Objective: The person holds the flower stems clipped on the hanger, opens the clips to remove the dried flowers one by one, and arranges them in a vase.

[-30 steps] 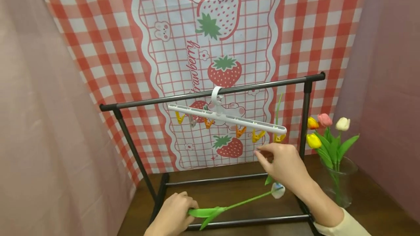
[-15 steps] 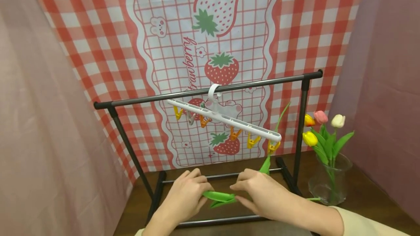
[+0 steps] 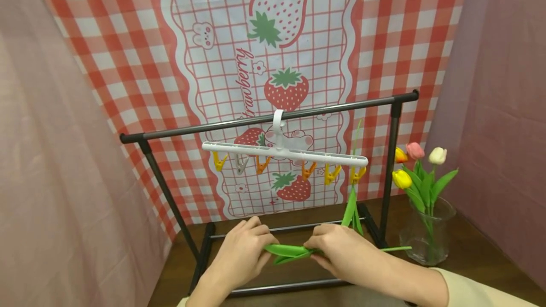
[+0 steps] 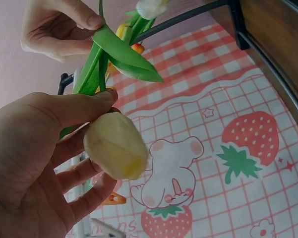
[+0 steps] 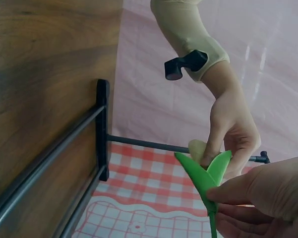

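Observation:
My left hand (image 3: pixel 241 255) pinches a cream tulip just behind its bloom (image 4: pixel 116 146). In the head view that bloom is hidden by the hand. My right hand (image 3: pixel 341 255) pinches the same tulip where its green leaves (image 3: pixel 287 251) join the stem, and the bare stem (image 3: pixel 396 248) sticks out to the right. Above the hands, a white clip hanger (image 3: pixel 279 151) hangs from the rack's bar. Its rightmost yellow clip (image 3: pixel 357 175) grips a second tulip (image 3: pixel 350 205) upside down, whose white bloom (image 4: pixel 151 7) shows in the left wrist view.
The black rack (image 3: pixel 170 193) stands on a brown wooden table (image 3: pixel 177 262). Several tulips (image 3: pixel 422 174) stand in a clear vase (image 3: pixel 445 236) at right. Other clips, yellow, grey and orange (image 3: pixel 261 165), dangle from the hanger. A strawberry-print cloth (image 3: pixel 281 89) covers the back.
My right hand has come down and left from near the rightmost clip and now pinches the tulip's stem. My left hand has moved slightly up and right. The hanger has swung, then levelled.

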Demonstrator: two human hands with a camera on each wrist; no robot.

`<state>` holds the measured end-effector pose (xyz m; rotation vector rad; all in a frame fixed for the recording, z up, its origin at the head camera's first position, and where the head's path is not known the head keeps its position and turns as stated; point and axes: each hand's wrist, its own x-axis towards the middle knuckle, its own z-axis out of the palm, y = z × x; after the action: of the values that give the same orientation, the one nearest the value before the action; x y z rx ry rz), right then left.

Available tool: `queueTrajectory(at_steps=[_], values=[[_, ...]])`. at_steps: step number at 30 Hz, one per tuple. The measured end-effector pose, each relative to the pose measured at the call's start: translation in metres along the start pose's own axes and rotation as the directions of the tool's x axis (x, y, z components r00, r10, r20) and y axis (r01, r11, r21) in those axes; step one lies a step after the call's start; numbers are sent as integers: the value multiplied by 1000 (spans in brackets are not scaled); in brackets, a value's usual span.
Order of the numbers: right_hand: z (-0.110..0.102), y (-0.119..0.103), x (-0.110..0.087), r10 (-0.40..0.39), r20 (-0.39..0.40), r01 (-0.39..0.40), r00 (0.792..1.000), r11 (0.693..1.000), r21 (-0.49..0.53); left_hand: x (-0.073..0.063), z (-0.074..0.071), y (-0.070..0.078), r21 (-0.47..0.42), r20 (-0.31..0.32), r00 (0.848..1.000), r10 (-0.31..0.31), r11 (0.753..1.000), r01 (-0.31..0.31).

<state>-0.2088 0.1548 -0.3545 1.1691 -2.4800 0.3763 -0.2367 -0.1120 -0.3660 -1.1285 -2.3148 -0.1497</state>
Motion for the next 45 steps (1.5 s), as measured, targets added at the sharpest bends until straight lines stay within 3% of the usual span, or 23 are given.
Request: queueTrajectory(at_steps=[6, 9, 12, 15, 23, 31, 35, 38, 41, 45], values=[[2, 4, -5, 24, -9, -24, 1000, 998, -54, -1, 5, 0, -17, -23, 999, -28, 999, 28], [3, 8, -8, -22, -71, 17, 997, 997, -73, -2, 6, -1, -22, -23, 999, -40, 999, 39], [3, 12, -10, -93, -157, 77, 983, 992, -104, -3, 6, -3, -19, -20, 999, -47, 999, 47], [3, 15, -10, -122, -196, 102, 973, 989, -111, -3, 7, -5, -8, -17, 998, -55, 998, 55], [4, 15, -13, -73, -124, 64, 990, 995, -78, -6, 8, -8, -12, -4, 997, -81, 997, 81], [6, 16, -14, -80, -164, 55, 983, 987, -151, -6, 13, -6, -21, -57, 995, -84, 996, 83], [4, 19, -17, -83, -203, 47, 976, 983, -176, -4, 16, -6, -97, -100, 989, -113, 990, 104], [1, 23, -19, -73, -237, 25, 969, 980, -198, -1, 18, -8, -235, -88, 980, -180, 960, 155], [-4, 27, -23, -52, -259, -6, 964, 976, -218, 3, 20, -14, -400, -49, 968, -247, 893, 207], [-11, 34, -28, -34, -300, -42, 953, 969, -242, 9, 26, -22, -514, -21, 950, -312, 818, 257]])
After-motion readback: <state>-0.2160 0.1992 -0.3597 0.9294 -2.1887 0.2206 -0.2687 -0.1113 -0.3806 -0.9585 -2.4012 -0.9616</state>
